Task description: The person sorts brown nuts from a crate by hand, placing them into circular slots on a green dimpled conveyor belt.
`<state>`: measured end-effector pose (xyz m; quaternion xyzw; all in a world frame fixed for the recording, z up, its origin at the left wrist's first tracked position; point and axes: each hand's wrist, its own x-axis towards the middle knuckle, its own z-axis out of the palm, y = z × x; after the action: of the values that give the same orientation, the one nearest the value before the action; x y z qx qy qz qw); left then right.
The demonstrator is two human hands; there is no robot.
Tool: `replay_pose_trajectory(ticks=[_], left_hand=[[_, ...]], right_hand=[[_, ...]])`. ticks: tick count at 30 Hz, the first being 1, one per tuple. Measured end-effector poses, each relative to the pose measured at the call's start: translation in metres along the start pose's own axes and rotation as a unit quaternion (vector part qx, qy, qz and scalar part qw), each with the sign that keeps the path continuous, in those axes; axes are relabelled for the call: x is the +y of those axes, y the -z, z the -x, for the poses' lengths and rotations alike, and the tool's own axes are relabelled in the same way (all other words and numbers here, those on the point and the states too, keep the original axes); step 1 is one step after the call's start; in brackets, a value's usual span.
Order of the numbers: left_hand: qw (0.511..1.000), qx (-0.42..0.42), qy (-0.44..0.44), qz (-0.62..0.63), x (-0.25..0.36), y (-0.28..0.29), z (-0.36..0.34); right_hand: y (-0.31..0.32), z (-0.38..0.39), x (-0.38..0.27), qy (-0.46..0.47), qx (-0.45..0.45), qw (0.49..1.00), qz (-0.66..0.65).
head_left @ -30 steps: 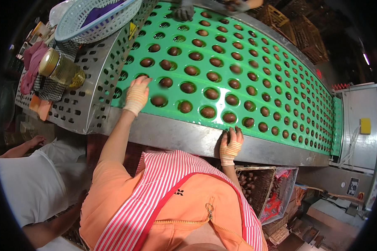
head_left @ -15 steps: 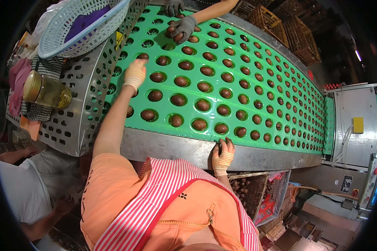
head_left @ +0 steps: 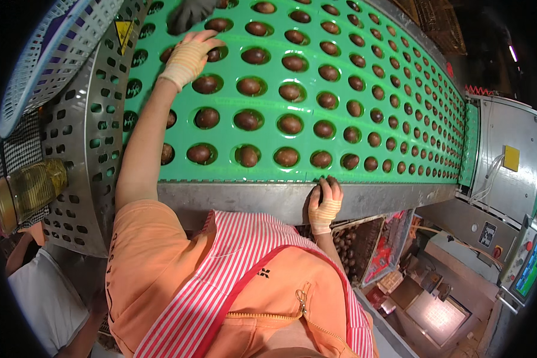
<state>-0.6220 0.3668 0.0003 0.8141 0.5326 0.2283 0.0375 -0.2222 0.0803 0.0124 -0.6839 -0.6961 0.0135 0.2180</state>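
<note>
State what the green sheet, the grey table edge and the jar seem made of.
Green sheet: probably plastic, glossy; bright highlights lie on it.
Grey table edge: likely metal, dull, with a soft sheen.
Jar: glass or clear plastic, smooth; its contents show through.

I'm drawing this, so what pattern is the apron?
The apron has red and white stripes, clearest in the head view.

the orange-striped-gloved left hand [head_left: 189, 59] has moved nearer the far edge of the green plastic surface [head_left: 227, 135]; a brown oval egg [head_left: 219, 24] has appeared just beyond.
</note>
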Motion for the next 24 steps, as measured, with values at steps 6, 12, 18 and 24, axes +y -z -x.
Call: replay_pose_trajectory(ticks=[6,12,18,24], left_hand=[[0.976,-0.119,0.151,0.102,0.002,-0.011,-0.009],[0.996,0.034,0.072,0.038,0.070,0.017,0.040],[0.987,-0.051,0.079,-0.132,0.130,-0.009,0.109],[0.956,-0.242,-0.066,0.153,0.179,0.001,0.123]], right_hand=[[0.000,0.001,-0.002,0.002,0.002,1.000,0.007],[0.001,0.000,0.000,-0.001,0.014,1.000,-0.023],[-0.006,0.005,0.007,0.018,0.044,0.997,-0.067],[-0.003,0.011,0.012,0.004,0.085,0.990,-0.112]])
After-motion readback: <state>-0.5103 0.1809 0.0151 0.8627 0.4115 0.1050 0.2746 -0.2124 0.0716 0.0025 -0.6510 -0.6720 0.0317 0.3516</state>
